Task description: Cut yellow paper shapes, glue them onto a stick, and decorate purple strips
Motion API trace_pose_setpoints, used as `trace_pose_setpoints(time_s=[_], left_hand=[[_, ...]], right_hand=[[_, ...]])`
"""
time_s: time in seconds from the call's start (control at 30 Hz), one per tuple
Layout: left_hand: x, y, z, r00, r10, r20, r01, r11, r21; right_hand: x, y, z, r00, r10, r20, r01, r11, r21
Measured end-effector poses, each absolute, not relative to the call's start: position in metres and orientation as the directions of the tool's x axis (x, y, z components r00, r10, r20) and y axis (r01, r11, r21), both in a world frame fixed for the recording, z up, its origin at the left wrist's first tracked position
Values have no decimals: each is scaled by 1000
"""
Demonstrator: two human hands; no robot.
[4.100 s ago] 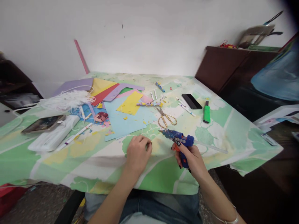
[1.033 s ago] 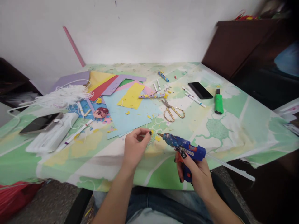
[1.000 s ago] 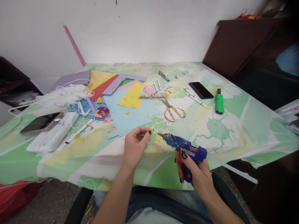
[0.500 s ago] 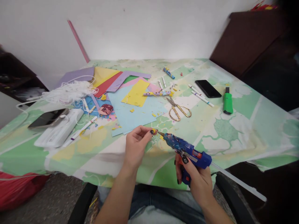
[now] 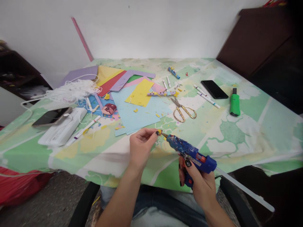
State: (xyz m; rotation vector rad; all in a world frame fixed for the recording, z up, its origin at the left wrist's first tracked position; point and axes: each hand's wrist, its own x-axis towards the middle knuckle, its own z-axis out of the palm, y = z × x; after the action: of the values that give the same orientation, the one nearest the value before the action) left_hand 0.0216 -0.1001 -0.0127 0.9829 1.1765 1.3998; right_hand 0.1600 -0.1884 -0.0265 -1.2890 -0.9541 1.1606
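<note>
Between the thumb and fingertips of my left hand (image 5: 142,145) is a small yellow piece (image 5: 160,131), held above the table's near part. My right hand (image 5: 197,176) is wrapped round the handle of a blue glue gun (image 5: 184,148), whose metal tip points left at the yellow piece, touching it or very close. A long whitish glue stick (image 5: 246,189) sticks out of the gun's back end. Beyond the hands, gold-handled scissors (image 5: 181,110) lie with blades slightly apart. Light blue paper (image 5: 134,118) with a yellow sheet (image 5: 140,93) on it lies behind my left hand.
At the left are a white power strip (image 5: 62,127), a phone (image 5: 50,117) and tangled white cord (image 5: 73,90). Farther right lie white markers (image 5: 208,100), a black phone (image 5: 214,89) and a green lighter (image 5: 234,104). A decorated purple strip (image 5: 162,94) lies behind the scissors.
The camera view has shifted slightly, so the table's objects appear a little to the right. Both hands keep their holds, and the gun's tip stays at the yellow piece.
</note>
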Motion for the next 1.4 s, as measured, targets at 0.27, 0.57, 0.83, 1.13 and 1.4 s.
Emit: trace_pose_setpoints(time_s=[0.27, 0.57, 0.83, 1.13, 1.4], left_hand=[[21, -100, -15, -139, 990, -30, -211, 0, 978], [19, -100, -16, -126, 992, -21, -233, -9, 972], [20, -101, -16, -137, 990, -11, -224, -20, 974], [20, -101, -16, -141, 990, -21, -222, -10, 975], [21, -100, -16, -151, 988, -15, -219, -19, 976]], right_hand=[[161, -189, -29, 199, 975, -97, -81, -82, -993], [165, -189, -33, 133, 987, -86, -88, -74, -993], [165, -190, -35, 131, 988, -79, -83, -68, -994], [167, -188, -33, 123, 990, -66, -36, -62, -997], [168, -190, -36, 107, 993, -49, 27, -52, -998]])
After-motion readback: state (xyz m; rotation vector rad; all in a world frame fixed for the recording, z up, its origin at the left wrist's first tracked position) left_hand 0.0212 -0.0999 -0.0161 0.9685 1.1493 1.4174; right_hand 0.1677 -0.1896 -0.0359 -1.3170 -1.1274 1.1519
